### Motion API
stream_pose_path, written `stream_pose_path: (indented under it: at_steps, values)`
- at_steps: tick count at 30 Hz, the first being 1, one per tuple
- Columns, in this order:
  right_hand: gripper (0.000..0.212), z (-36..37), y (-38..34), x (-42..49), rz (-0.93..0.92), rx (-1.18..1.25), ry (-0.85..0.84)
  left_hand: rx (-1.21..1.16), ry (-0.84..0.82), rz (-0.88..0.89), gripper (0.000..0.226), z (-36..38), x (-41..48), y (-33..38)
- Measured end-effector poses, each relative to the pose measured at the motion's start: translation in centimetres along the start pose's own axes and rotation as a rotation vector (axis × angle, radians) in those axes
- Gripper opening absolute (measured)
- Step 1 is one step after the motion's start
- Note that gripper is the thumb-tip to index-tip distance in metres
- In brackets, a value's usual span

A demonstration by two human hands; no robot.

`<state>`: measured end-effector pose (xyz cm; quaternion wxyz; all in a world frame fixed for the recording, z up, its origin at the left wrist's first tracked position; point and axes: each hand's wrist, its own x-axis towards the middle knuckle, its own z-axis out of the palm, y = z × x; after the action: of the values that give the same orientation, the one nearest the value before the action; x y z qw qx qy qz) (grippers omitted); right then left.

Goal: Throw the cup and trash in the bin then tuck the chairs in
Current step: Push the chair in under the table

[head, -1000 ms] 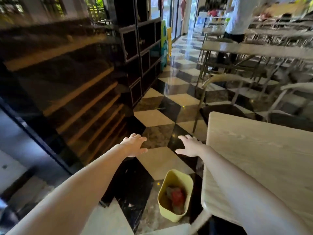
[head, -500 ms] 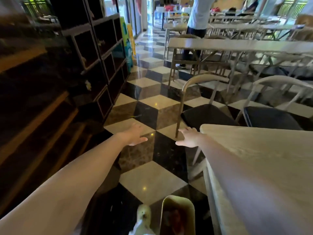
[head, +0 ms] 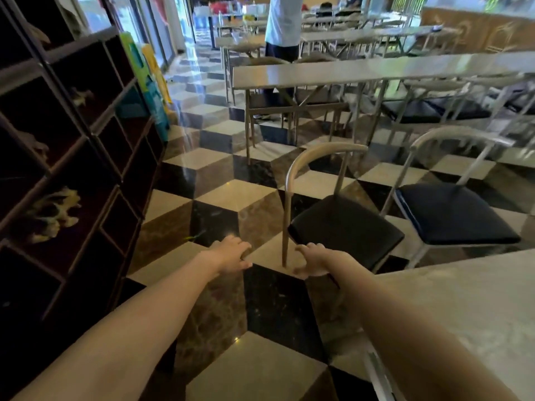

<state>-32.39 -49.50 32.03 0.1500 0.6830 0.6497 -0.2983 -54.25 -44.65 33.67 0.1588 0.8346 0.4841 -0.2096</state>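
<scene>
Evidently both hands were left empty: left hand (head: 228, 256) stretched forward, fingers loose; right hand (head: 314, 260) held out just short of near chair (head: 344, 227), fingers lightly curled, nothing gripped. Cup, trash and bin not seen in view; binning judged done. Near chair and second chair (head: 454, 212) found pulled out, not tucked under table (head: 477, 299) at right; tucking judged wholly left. Around: dark cabinet (head: 72, 169) ranged along left, long table (head: 347, 70) set beyond, person (head: 282, 24) stood far back. Way to near chair judged unblocked.
</scene>
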Motion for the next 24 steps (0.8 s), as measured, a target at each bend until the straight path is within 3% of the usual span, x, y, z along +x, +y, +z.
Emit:
stream_pose_path:
  at_steps: [14,24]
  values:
    - [0.074,-14.4,1.7,18.6,0.162,0.117,-0.055,0.052,-0.03,0.205,0.057,-13.8,23.5,-9.8]
    - [0.071,-23.9,6.5,30.6,0.355,0.289,-0.028,0.368,-0.035,0.416,0.058,-25.5,44.8,-11.4]
